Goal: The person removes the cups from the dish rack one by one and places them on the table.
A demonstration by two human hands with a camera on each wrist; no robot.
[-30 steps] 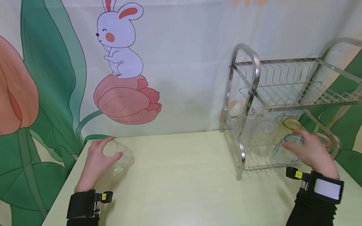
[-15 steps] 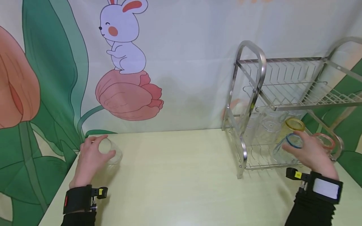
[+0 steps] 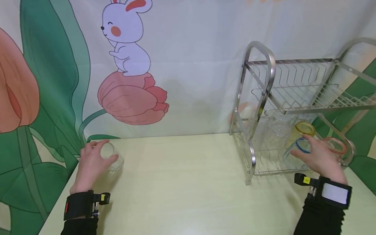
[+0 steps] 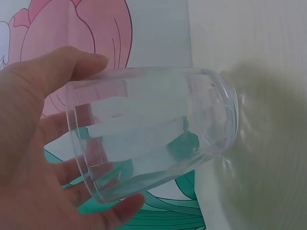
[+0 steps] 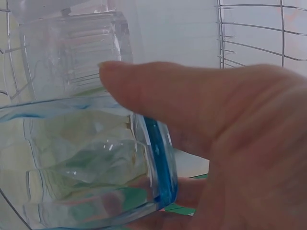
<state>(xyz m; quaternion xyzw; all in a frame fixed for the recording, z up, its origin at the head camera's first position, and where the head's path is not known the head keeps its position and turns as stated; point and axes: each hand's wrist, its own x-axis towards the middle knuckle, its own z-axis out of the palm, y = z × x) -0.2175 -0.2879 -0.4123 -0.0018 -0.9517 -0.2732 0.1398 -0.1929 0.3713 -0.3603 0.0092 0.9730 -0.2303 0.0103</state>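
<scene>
From the head view, I see the left hand (image 3: 90,165) has carried the plain clear glass (image 3: 107,150) leftward over the pale desk (image 3: 188,182), so it is now near the left edge, well apart from the two-tier silver wire rack (image 3: 271,68). The right hand (image 3: 320,158) has hardly moved at the blue-rimmed clear glass (image 3: 293,160), which remains on the lower tier. On the left wrist view, fingers and thumb grip the plain glass; desk contact I can't tell. On the right wrist view, they wrap the blue rim, how firmly I can't tell.

The light is soft; wrist views seem dimmer, hazier.
</scene>
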